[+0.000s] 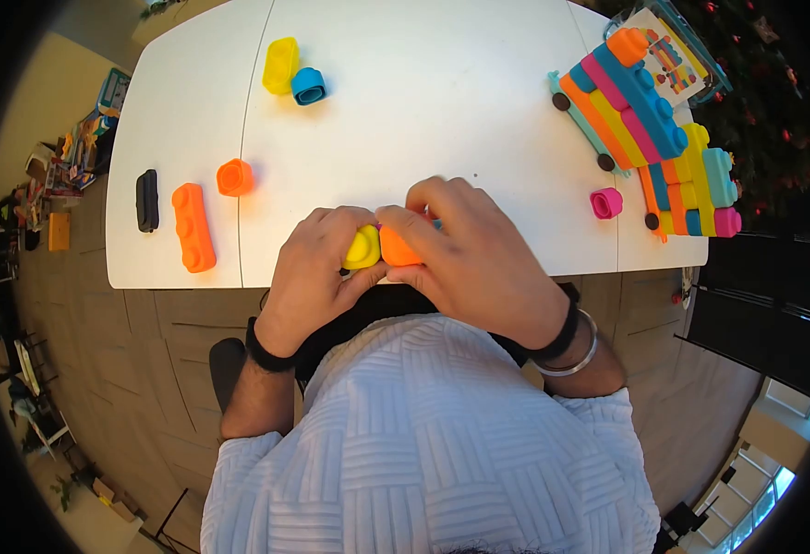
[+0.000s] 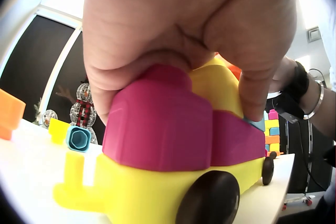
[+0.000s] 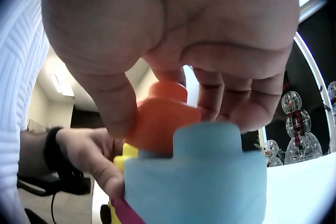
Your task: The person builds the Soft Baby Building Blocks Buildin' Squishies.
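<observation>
At the table's front edge both hands are around a toy vehicle built of soft blocks. Its yellow wheeled base [image 2: 142,195] carries magenta blocks [image 2: 157,124] and a light blue block [image 3: 194,187]. My left hand [image 1: 313,268] grips the yellow block [image 1: 362,247] on top, thumb on the near side and fingers on the far side. Right beside it, my right hand [image 1: 483,245] pinches an orange block [image 1: 399,247] between thumb and fingers. In the right wrist view the orange block sits slightly tilted behind the light blue block's stud.
Two built block vehicles, one taller [image 1: 622,106] and one lower [image 1: 691,189], stand at the right, with a magenta block [image 1: 606,203] nearby. Leftward lie a long orange block [image 1: 193,227], a small orange block [image 1: 234,177] and a black piece [image 1: 147,200]. Yellow [image 1: 281,65] and blue blocks [image 1: 309,86] lie farther back.
</observation>
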{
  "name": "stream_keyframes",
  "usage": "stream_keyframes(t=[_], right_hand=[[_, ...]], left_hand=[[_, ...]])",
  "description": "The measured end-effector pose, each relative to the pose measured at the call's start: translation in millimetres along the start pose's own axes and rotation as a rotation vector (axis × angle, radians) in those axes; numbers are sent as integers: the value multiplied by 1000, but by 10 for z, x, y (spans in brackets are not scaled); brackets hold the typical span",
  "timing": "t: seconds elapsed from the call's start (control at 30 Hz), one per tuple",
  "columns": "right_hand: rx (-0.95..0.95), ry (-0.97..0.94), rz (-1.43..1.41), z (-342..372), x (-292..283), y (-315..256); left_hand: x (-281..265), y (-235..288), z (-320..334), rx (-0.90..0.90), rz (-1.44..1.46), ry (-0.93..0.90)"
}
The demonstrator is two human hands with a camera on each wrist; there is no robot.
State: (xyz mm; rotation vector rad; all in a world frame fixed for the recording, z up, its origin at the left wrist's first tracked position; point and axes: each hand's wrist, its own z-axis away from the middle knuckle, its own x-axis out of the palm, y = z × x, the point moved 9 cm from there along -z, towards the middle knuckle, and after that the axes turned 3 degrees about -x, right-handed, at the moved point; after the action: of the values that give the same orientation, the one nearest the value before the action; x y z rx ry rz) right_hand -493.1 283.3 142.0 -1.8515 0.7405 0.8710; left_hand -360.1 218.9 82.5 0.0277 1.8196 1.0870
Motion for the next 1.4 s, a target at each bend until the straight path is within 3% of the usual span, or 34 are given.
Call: stream_keyframes(t=[0.17, 0.23, 0.33, 0.43, 0.47, 0.53, 0.57, 0.63, 0.67, 0.77, 0.83, 0.97, 1.1, 1.23, 1.3, 1.4], right_hand=[[-10, -17, 199, 34, 294, -38], [-7, -23, 235, 46, 299, -50], [3, -44, 243, 58, 317, -23], [-13, -1, 201, 83, 318, -14], [-3, -42, 176, 85, 352, -7], [18, -66, 167, 78, 343, 11], [-11, -25, 139, 74, 290, -23], [-23, 27, 124, 79, 173, -30], [-47, 48, 47, 72, 98, -47], [-85, 115, -42, 87, -154, -51], [-134, 170, -75, 100, -321, -86], [-130, 280, -166, 84, -399, -117], [-154, 286, -312, 106, -437, -178], [-144, 284, -192, 163, -652, -74], [-137, 263, -81, 206, -730, -43], [-61, 93, -72, 244, -544, 21]], left_hand=[[-35, -69, 50, 7, -38, -2], [-63, -85, 48, -7, 132, -107], [-452, -230, 0, -31, 270, -51], [-993, -559, -33, -140, -139, 284], [-1029, -646, -34, -127, -139, 281], [-1034, -866, -60, -140, -576, 317], [-1021, -986, -71, -117, -575, 316], [-857, -1338, -98, -317, -457, 104], [-860, -1366, -110, -366, -427, 120], [-961, -964, -138, -194, -367, 220], [-938, -613, -138, -187, -277, 199], [-549, 260, -62, 118, 594, 108], [-261, 577, -42, 229, 672, 35], [-311, 587, -65, 310, 457, 76], [-230, 533, -97, 141, -21, -34], [-33, 301, -35, 47, -113, -120]])
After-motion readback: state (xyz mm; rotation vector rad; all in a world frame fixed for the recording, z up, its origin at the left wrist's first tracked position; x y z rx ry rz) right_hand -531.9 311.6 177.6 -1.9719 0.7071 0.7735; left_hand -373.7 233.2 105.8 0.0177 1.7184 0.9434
